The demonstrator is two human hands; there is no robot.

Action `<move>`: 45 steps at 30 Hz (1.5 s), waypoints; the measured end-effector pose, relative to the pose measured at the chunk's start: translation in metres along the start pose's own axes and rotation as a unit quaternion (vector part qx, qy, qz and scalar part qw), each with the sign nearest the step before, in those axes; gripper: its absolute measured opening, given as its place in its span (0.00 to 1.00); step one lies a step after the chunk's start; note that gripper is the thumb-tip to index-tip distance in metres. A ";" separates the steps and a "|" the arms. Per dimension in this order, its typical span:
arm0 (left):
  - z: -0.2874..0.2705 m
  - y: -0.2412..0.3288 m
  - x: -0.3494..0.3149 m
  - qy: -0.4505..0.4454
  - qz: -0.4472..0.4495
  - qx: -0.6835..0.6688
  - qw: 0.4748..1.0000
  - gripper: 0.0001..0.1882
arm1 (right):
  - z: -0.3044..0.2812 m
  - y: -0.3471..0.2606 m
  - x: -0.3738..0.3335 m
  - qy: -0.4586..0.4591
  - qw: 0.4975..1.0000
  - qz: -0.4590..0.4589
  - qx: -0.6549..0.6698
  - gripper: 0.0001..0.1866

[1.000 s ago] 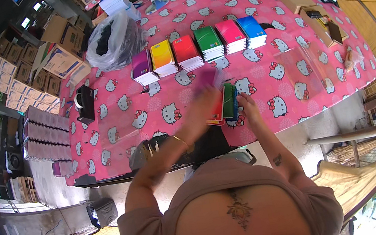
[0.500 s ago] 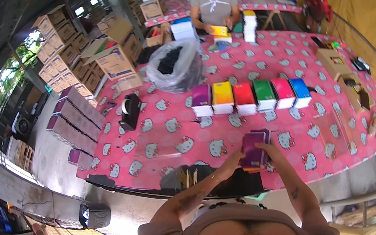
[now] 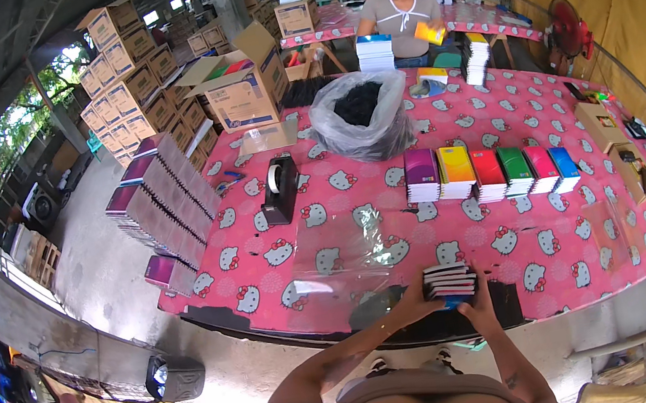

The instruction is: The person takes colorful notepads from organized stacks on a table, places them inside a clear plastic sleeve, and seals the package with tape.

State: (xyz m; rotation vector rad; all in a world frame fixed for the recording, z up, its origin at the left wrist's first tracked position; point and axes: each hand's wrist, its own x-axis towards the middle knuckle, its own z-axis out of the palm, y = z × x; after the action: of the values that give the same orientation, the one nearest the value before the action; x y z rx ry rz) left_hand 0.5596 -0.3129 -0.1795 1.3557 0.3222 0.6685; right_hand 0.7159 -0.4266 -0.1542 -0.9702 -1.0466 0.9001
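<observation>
A small stack of notebooks point(image 3: 450, 283) is gripped between my two hands above the near edge of the table. Its page edges face up, and a blue cover shows on the side nearest me. My left hand point(image 3: 415, 304) clasps the left side; my right hand point(image 3: 480, 305) clasps the right side, thumb near the blue cover. Beyond them stand notebook piles in a row: purple point(image 3: 422, 175), yellow point(image 3: 455, 171), red point(image 3: 489, 175), green point(image 3: 516, 169), pink point(image 3: 541, 167) and blue point(image 3: 564, 167). Clear plastic point(image 3: 337, 260) lies flat left of my hands.
A black tape dispenser point(image 3: 280, 191) and a plastic bag point(image 3: 361, 122) of black material stand farther back. Tall notebook stacks point(image 3: 161, 203) line the left edge, near an open carton point(image 3: 244, 95). Across the table a person point(image 3: 403, 13) holds a yellow notebook. A fan point(image 3: 567, 28) stands at right.
The stack in my hands has tipped from purple cover up to page edges up, closer to my body. The person opposite has raised a yellow notebook. My view has shifted left.
</observation>
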 end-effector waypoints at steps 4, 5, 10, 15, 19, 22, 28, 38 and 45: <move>0.000 -0.025 -0.002 -0.004 0.018 0.077 0.997 0.44 | 0.007 0.048 -0.005 0.140 0.989 0.039 0.012 0.51; 0.000 -0.023 0.003 -0.006 0.042 0.086 0.995 0.44 | 0.006 0.052 -0.007 0.141 0.989 0.034 0.008 0.51; -0.008 -0.021 0.010 -0.049 0.047 0.115 0.991 0.49 | 0.003 0.039 -0.004 0.100 0.994 0.052 -0.009 0.57; -0.018 -0.045 0.015 -0.017 0.027 0.140 0.990 0.50 | -0.004 0.067 0.003 0.091 0.994 0.047 -0.033 0.53; -0.023 -0.047 0.017 -0.021 0.007 0.155 0.988 0.47 | -0.003 0.057 0.006 0.072 0.991 0.035 -0.106 0.47; -0.029 -0.013 0.024 -0.106 -0.086 0.212 0.968 0.51 | -0.007 0.043 0.006 0.072 0.984 0.068 -0.151 0.44; 0.041 0.096 0.030 -0.018 0.173 0.629 0.757 0.62 | -0.013 0.062 0.008 0.082 0.992 0.083 0.049 0.43; 0.008 0.077 0.030 -0.059 -0.021 0.601 0.797 0.44 | -0.020 0.042 0.028 -0.055 0.989 0.020 -0.135 0.41; -0.095 0.112 -0.083 0.357 -0.152 0.083 0.918 0.33 | 0.018 0.051 0.132 -0.095 0.952 -0.060 -0.285 0.18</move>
State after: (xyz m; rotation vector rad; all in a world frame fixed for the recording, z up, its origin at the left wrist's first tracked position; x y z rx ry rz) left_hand 0.4117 -0.2807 -0.1046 1.1393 1.1742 0.8692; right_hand 0.7249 -0.2848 -0.1622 -1.2929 -1.5636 0.6024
